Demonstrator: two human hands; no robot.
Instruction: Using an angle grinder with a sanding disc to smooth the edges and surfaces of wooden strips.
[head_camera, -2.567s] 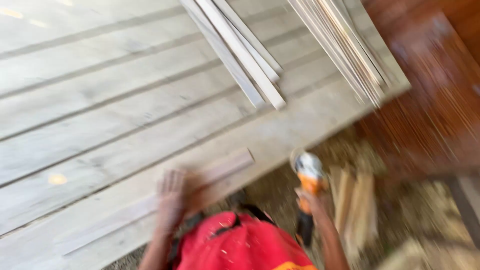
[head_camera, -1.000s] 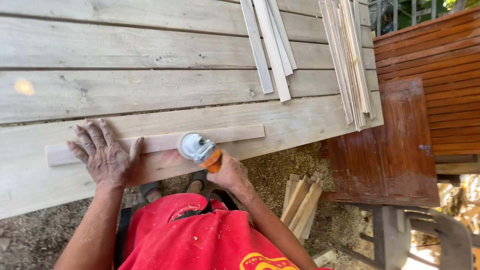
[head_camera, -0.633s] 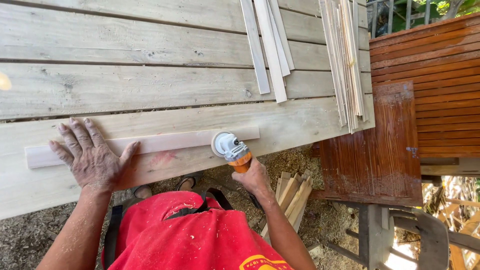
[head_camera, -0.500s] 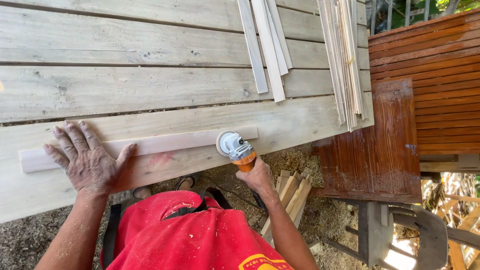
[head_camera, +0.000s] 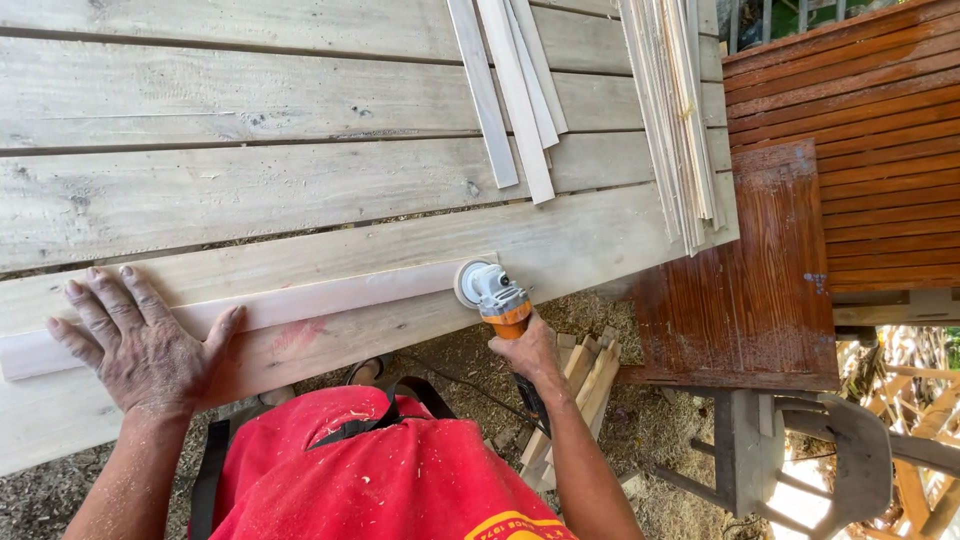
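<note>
A: Count, please. Hands first.

B: Two. Left hand (head_camera: 140, 345), one, fingers spread apart and pressed flat on one pale wooden strip (head_camera: 300, 305). Right hand (head_camera: 528, 352), one, clamped round the handle of one orange-and-grey angle grinder (head_camera: 492, 292).

A: Where does the strip lie?

B: Along the nearest plank of the plank table (head_camera: 250, 190), from 9 o'clock toward the centre. Its right end meets the grinder's disc head; its left end runs out at the picture's edge.

A: Other stock?

B: Loose slats (head_camera: 510, 90), four or so, overlapping at 12 o'clock. Beside them at 1 o'clock, one bundle of thin strips (head_camera: 675, 110), too many to count, overhanging the table's right end. One heap of offcuts (head_camera: 575, 395) on the ground at 5 o'clock, below the right hand.

A: Labels, signs?

B: One yellow print on the red shirt (head_camera: 400, 480), at 6 o'clock, cut off by the frame. Nothing else is marked.

A: Edges, room?

B: The table's near edge runs just under the strip; the grinder's body hangs past it. Bare planks lie open from 9 to 11 o'clock. At 3 o'clock one reddish-brown slatted panel (head_camera: 850, 130) closes in, near the table's corner.
</note>
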